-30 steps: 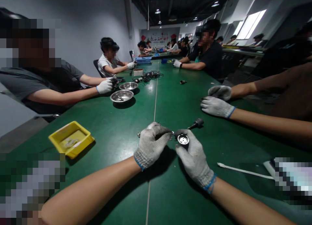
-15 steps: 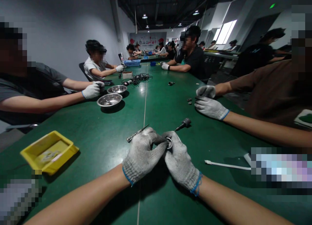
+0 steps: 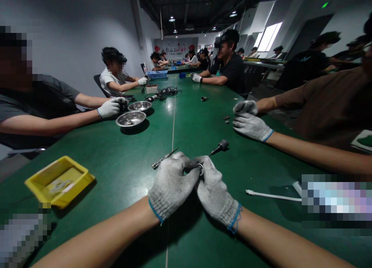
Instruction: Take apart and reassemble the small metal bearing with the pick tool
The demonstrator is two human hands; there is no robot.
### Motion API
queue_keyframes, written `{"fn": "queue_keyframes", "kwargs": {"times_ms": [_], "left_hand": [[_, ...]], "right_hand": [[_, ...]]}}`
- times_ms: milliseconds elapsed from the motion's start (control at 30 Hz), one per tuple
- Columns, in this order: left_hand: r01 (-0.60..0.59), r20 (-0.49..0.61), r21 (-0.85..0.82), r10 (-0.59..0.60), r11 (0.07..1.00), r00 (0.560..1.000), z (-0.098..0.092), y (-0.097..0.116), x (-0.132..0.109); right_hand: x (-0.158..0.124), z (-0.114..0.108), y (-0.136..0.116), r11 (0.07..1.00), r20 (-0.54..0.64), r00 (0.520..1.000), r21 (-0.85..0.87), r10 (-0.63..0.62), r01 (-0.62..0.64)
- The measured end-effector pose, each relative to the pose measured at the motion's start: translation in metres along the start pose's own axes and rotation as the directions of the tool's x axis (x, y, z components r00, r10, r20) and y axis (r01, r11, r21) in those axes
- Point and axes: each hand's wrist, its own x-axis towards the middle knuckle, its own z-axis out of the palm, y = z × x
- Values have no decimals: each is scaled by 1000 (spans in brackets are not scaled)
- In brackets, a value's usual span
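Both my hands wear whitish-grey knit gloves with blue cuffs and meet above the green table [image 3: 186,244]. Between their fingertips is a small round dark part with a pale, shiny rim [image 3: 201,169]; the fingers cover most of it. My right hand [image 3: 216,190] is closed around its right side. My left hand [image 3: 171,182] pinches at its left side with thumb and forefinger. Just beyond the left hand lies a slim screwdriver [image 3: 159,161]. Past the right hand rests a dark cylindrical piece with a narrow tapering end [image 3: 222,145].
A yellow tray [image 3: 84,169] holding small pale pieces sits on the left. Two steel bowls [image 3: 130,120] and tangled black cables [image 3: 167,93] are farther off. A white cable [image 3: 273,195] lies at right. Co-workers' gloved hands [image 3: 251,125] rest at both table sides.
The round part has turned a little, so less of its inner face shows. My left hand has shifted slightly right in the view. Both hands keep their hold.
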Motion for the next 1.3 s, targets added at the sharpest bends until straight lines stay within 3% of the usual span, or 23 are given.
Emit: {"fn": "queue_keyframes", "kwargs": {"times_ms": [267,433,567,700,833,1000,1167,1300], "left_hand": [[41,20,25,-42,999,999,1,-2,0],[-77,60,183,67,980,996,-2,-3,-2],[-178,96,216,161,960,982,-4,-7,-1],[-327,148,259,297,909,943,-5,-11,1],[-502,226,386,448,774,865,-9,-12,2],[-625,248,394,577,674,778,-15,-18,3],[-631,204,389,605,671,770,-15,-24,2],[-617,158,364,607,698,779,-12,-25,0]], "right_hand": [[-3,4,2,997,-9,1000,-70,26,-27],[-3,5,3,996,-15,1000,-86,17,-18],[-2,4,2,998,-3,1000,-60,26,-26],[-1,-1,1,997,41,996,-23,75,-74],[1,-7,-1,993,84,991,50,107,-111],[3,-11,-6,976,121,987,179,104,-124],[8,-14,-8,917,248,959,332,139,-219],[9,-14,-9,888,304,933,349,195,-299]]}}
